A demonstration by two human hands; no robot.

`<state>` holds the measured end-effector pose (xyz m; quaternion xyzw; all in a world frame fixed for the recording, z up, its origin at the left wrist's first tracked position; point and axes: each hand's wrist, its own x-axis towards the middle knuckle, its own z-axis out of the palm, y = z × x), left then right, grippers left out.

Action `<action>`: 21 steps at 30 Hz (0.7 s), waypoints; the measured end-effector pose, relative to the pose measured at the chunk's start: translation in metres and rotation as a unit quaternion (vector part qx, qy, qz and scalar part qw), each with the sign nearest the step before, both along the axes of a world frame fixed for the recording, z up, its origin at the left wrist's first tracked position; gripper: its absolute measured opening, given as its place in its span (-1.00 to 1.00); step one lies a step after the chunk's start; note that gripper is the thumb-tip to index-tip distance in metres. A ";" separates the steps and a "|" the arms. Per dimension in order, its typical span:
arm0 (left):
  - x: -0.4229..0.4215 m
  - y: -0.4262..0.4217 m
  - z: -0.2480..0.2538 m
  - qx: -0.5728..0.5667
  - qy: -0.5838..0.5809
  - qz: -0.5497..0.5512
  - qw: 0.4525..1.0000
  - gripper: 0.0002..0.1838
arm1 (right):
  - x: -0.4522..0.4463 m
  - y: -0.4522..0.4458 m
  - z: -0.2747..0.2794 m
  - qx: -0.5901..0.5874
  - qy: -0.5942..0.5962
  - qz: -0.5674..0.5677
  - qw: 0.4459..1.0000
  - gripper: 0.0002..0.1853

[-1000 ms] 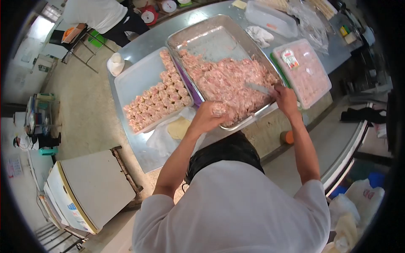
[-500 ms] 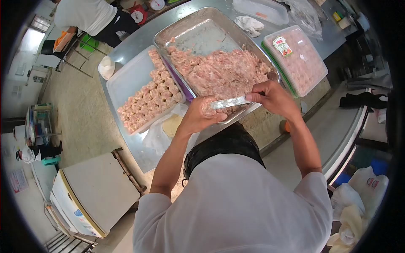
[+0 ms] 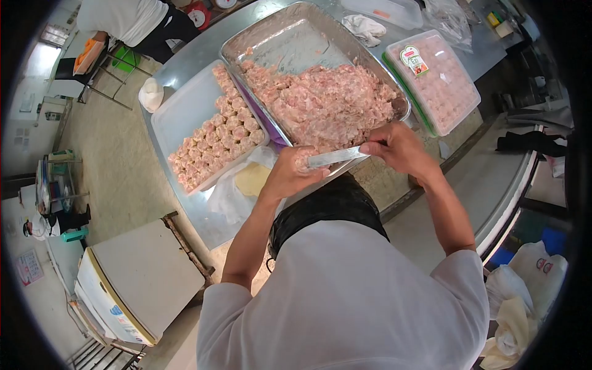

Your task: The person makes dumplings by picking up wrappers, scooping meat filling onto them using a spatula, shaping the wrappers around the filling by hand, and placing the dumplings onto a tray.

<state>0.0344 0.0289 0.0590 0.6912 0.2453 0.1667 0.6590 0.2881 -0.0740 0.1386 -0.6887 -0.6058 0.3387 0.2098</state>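
Note:
My left hand (image 3: 288, 176) is curled around a small dumpling (image 3: 300, 162) with pinkish filling at its top. My right hand (image 3: 404, 150) grips one end of a flat metal spatula (image 3: 336, 158); its blade reaches across to the dumpling and appears to touch the filling. Both hands are over the near edge of a deep metal tray (image 3: 265, 38), which holds a big mound of minced meat (image 3: 336, 102). Left of it, rows of dumplings (image 3: 216, 139) fill part of a plastic container (image 3: 179, 114). Pale round wrappers (image 3: 251, 179) lie on a plastic bag (image 3: 229, 202) near my left forearm.
Right of the tray stands a lidded box (image 3: 435, 83) of dumplings. A white cloth (image 3: 364, 29) and a clear container (image 3: 388, 11) lie farther back. A white bundle (image 3: 151, 95) sits at the table's left edge. Another person (image 3: 126, 21) works at the upper left.
My view has shifted slightly, so the tray and containers sit a little higher in it. Both hands keep nearly the same pose, with the spatula still at the dumpling.

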 end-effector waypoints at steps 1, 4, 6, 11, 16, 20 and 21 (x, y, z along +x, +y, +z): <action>0.000 0.000 -0.004 0.010 -0.002 0.007 1.000 -0.73 | -0.001 -0.002 0.008 -0.008 -0.014 -0.007 1.000 -0.73; -0.001 -0.002 -0.012 0.052 0.001 0.020 0.998 -0.70 | -0.006 -0.003 0.015 -0.013 -0.024 -0.002 1.000 -0.72; 0.003 0.000 -0.010 0.100 0.003 0.004 0.995 -0.69 | -0.010 -0.001 -0.004 0.012 0.002 0.022 1.000 -0.71; -0.002 -0.002 -0.010 0.049 0.004 0.020 0.999 -0.67 | 0.000 -0.001 0.002 -0.021 0.061 -0.012 0.998 -0.71; -0.003 0.001 0.005 0.041 0.031 -0.008 0.999 -0.58 | -0.007 0.005 -0.010 -0.001 0.086 0.008 0.996 -0.71; -0.003 0.000 -0.001 0.056 -0.089 0.127 0.986 -0.42 | 0.013 0.004 -0.006 -0.024 0.093 -0.032 0.995 -0.68; -0.004 -0.002 -0.001 0.045 -0.102 0.139 0.984 -0.39 | 0.014 0.003 0.000 -0.045 0.080 -0.060 0.994 -0.67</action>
